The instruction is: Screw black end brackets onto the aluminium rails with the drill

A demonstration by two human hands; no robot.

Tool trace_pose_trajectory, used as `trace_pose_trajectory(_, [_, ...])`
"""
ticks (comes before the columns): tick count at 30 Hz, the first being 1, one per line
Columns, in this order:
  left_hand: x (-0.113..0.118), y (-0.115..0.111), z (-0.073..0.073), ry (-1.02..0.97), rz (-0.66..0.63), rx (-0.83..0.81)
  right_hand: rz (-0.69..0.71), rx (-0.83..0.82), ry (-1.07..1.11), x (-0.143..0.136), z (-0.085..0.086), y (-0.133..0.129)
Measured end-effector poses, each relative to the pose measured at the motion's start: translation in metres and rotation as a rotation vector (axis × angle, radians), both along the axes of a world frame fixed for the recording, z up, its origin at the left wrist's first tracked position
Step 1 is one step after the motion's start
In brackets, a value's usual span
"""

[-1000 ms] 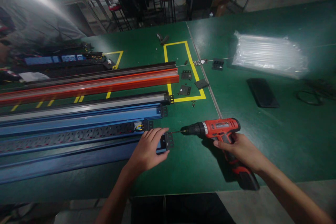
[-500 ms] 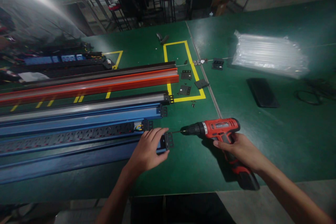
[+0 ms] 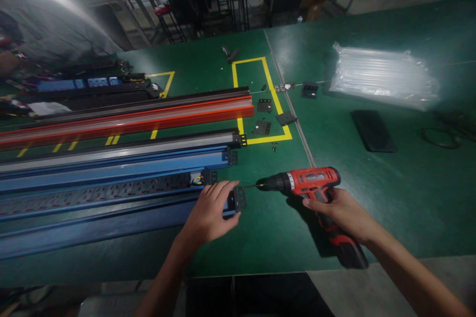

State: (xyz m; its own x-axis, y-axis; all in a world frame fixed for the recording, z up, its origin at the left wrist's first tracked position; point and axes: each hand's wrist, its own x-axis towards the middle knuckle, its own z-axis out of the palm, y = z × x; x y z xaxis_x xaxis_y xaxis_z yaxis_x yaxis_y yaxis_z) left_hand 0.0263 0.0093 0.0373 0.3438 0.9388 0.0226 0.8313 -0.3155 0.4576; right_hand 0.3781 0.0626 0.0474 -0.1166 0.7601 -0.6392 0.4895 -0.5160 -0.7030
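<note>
My left hand (image 3: pixel 211 212) grips the right end of the nearest blue rail (image 3: pixel 111 225), thumb on the near side and fingers over the far side. A black slotted end bracket (image 3: pixel 241 199) sits at that rail end. In my right hand (image 3: pixel 344 212) is a red and black cordless drill (image 3: pixel 310 181), lying on its side and pointing left. Its long thin bit reaches the bracket's far edge, close to my left fingertips; exact contact is too small to tell. Just beyond is a rail with a row of black sockets (image 3: pixel 141 189).
Farther back lie another blue rail (image 3: pixel 178 164), a grey rail (image 3: pixel 167 146) and a red rail (image 3: pixel 186 118). Loose black brackets (image 3: pixel 262 127) and small screws (image 3: pixel 274 147) are beyond the drill. A black tray-like piece (image 3: pixel 373 131) and a clear plastic bundle (image 3: pixel 385 77) lie at right.
</note>
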Motion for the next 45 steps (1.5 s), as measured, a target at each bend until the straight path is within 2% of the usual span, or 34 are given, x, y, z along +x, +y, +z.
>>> trace_pose_trajectory(26, [0.000, -0.001, 0.000, -0.034, 0.020, -0.010, 0.026, -0.005, -0.051, -0.006, 0.006, 0.002])
trace_pose_trajectory(33, [0.000, 0.000, -0.003, -0.016, 0.003, 0.027, 0.112, 0.038, -0.155, -0.008, 0.003, 0.002])
trace_pose_trajectory(38, [0.001, -0.002, -0.004, -0.022, 0.037, 0.036, 0.181, 0.088, -0.203, -0.010, 0.001, 0.006])
trace_pose_trajectory(45, [0.002, -0.001, -0.003, -0.052, 0.062, 0.035, 0.244, 0.127, -0.308, -0.016, 0.010, 0.010])
